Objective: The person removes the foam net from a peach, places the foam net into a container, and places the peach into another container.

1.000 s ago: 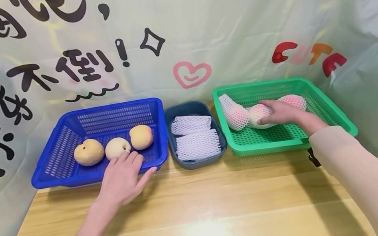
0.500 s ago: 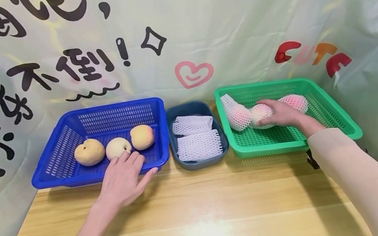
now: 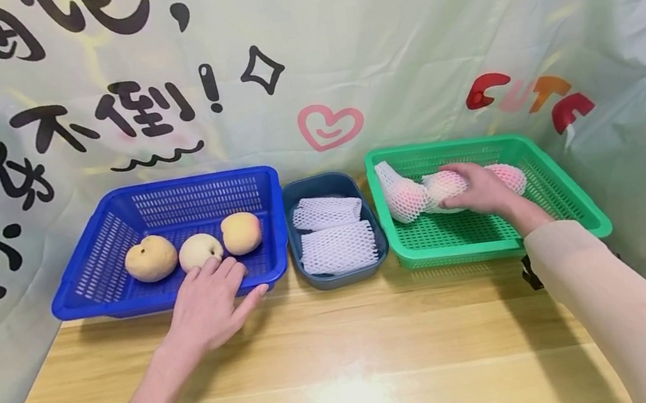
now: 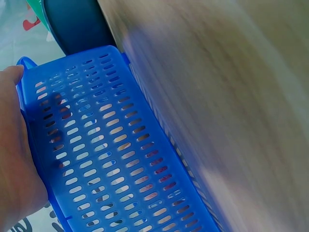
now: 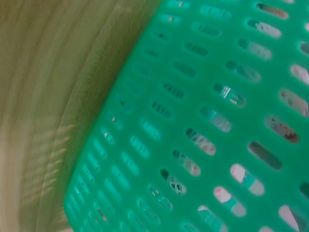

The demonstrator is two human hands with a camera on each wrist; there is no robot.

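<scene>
Three bare peaches lie in the blue basket [image 3: 124,305]: a left one [image 3: 151,259], a pale middle one [image 3: 199,251] and a right one [image 3: 242,232]. Over the basket's front rim lies my left hand [image 3: 210,311], its loose fingertips at the middle peach; whether they touch it I cannot tell. In the green basket [image 3: 464,252], my right hand [image 3: 482,189] grips the middle netted peach [image 3: 440,191], thumb in front and fingers behind. Left of it sits a netted peach [image 3: 407,202] with a long loose net end. Another netted peach [image 3: 511,177] is partly behind the hand.
Between the baskets stands a dark blue bin [image 3: 345,281] holding white foam nets [image 3: 338,250] in two piles. The wooden table [image 3: 346,346] extends in front. A printed cloth [image 3: 399,41] hangs right behind the baskets. Both wrist views mostly show perforated basket walls.
My right hand has shifted slightly back and to the right at the middle netted peach, covering more of the right one. The left hand stays in place. The head view sways slightly.
</scene>
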